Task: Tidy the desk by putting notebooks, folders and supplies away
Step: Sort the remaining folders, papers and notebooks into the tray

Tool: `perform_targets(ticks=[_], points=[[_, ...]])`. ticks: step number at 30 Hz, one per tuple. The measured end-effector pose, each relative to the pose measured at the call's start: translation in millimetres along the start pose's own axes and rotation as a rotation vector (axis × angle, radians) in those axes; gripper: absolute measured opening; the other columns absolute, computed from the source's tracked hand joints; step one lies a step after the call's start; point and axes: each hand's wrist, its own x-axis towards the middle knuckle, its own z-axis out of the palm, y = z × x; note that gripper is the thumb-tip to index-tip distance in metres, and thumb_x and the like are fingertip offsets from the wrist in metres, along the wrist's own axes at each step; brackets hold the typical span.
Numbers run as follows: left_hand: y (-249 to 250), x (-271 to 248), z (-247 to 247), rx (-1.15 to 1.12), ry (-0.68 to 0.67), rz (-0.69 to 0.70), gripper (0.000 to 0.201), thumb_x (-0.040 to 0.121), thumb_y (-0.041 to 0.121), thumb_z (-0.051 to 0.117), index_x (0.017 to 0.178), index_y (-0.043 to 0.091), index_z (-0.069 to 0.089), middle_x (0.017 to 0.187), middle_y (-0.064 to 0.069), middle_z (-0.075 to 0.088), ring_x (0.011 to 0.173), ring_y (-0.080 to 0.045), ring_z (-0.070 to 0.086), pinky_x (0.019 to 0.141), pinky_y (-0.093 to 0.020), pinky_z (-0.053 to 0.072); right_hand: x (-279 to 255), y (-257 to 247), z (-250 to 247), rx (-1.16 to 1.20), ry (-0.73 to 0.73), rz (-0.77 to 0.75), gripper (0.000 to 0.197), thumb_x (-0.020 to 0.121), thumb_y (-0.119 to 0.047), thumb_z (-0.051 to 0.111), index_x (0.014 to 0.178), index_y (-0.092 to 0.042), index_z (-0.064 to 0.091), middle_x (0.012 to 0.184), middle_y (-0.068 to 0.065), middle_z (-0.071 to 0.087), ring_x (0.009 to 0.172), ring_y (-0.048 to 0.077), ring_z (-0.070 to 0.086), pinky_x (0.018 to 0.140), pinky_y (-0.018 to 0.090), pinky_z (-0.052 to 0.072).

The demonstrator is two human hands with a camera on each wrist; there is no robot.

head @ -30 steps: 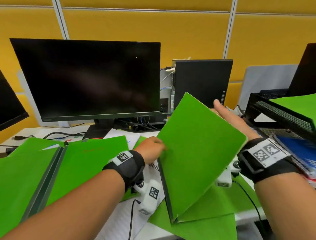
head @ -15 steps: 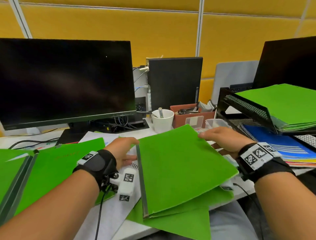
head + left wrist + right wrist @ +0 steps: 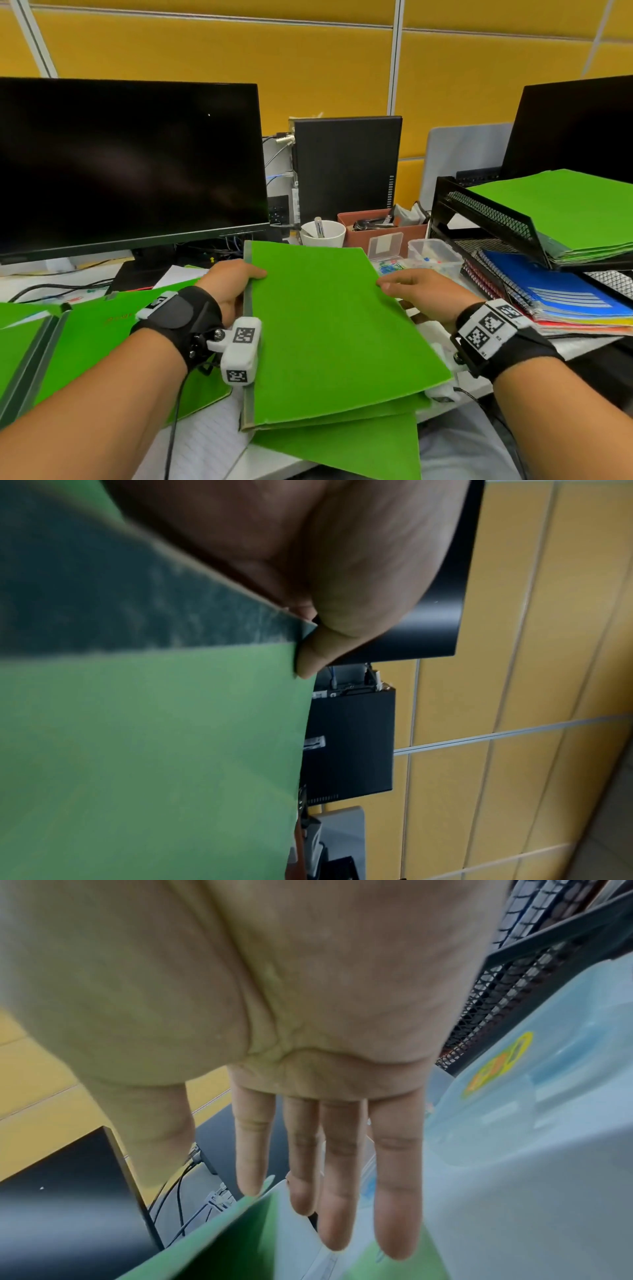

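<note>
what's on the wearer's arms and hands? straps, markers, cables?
Bare forearms, no sleeves or gloves. Each wrist has a black strap with a white plate of black square markers on top. A white camera block with the same kind of markers hangs under the left wrist, a thin black cable running back from it. The left hand and right hand wear nothing.

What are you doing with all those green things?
A person is tidying a messy desk. The left hand pinches the spine edge of a closed green folder, and the right hand lies flat and open at its other edge. More green folders lie spread on the left. A black tray on the right already holds folders on top and notebooks below.
</note>
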Motion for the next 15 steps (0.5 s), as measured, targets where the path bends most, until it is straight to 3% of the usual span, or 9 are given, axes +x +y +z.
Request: perform_targets(ticks=[2, 5, 11, 14, 15], points=[[11, 0, -12, 0.003, 0.031, 0.057, 0.017, 0.101, 0.006, 0.055, 0.113, 0.009, 0.066, 0.097, -0.019, 0.076, 0.073, -0.031, 0.072, 0.058, -0.045, 0.06, 1, 1, -2, 0.08, -0.002, 0.024, 0.023, 0.1, -0.034, 0.065, 0.121, -0.03, 0.07, 0.12, -0.006, 0.069, 0.099, 0.016, 0.069, 0.078, 0.038, 0.06], [27, 0, -28, 0.02, 0.039, 0.185, 0.022, 0.103, 0.005, 0.049, 0.113, 0.013, 0.067, 0.092, -0.013, 0.078, 0.079, -0.03, 0.073, 0.073, -0.046, 0.058, 2, 1, -3, 0.107, 0.015, 0.03, 0.03, 0.098, -0.034, 0.067, 0.127, -0.027, 0.066, 0.124, -0.003, 0.068, 0.1, 0.019, 0.071, 0.078, 0.04, 0.061], [50, -9, -21, 0.036, 0.061, 0.41, 0.021, 0.103, 0.007, 0.051, 0.111, 0.017, 0.068, 0.101, -0.01, 0.078, 0.079, -0.024, 0.075, 0.068, -0.039, 0.059, 5, -11, 12, 0.173, 0.011, -0.025, 0.066, 0.097, -0.033, 0.07, 0.154, -0.028, 0.037, 0.13, -0.001, 0.062, 0.106, 0.018, 0.067, 0.074, 0.037, 0.06], [51, -14, -1, 0.018, 0.03, 0.467, 0.021, 0.104, 0.009, 0.051, 0.113, 0.019, 0.067, 0.094, -0.005, 0.078, 0.075, -0.022, 0.076, 0.061, -0.036, 0.059, 7, -12, 23, 0.216, 0.016, -0.065, 0.046, 0.1, -0.025, 0.066, 0.143, -0.026, 0.048, 0.119, -0.007, 0.069, 0.09, 0.009, 0.073, 0.061, 0.022, 0.057], [51, -16, 5, 0.002, 0.022, 0.483, 0.021, 0.105, 0.01, 0.051, 0.113, 0.02, 0.067, 0.093, -0.005, 0.079, 0.075, -0.022, 0.076, 0.06, -0.037, 0.06, 9, -12, 26, 0.265, 0.032, -0.062, 0.037, 0.101, -0.019, 0.063, 0.137, -0.022, 0.054, 0.116, -0.004, 0.073, 0.088, 0.011, 0.074, 0.063, 0.023, 0.059]])
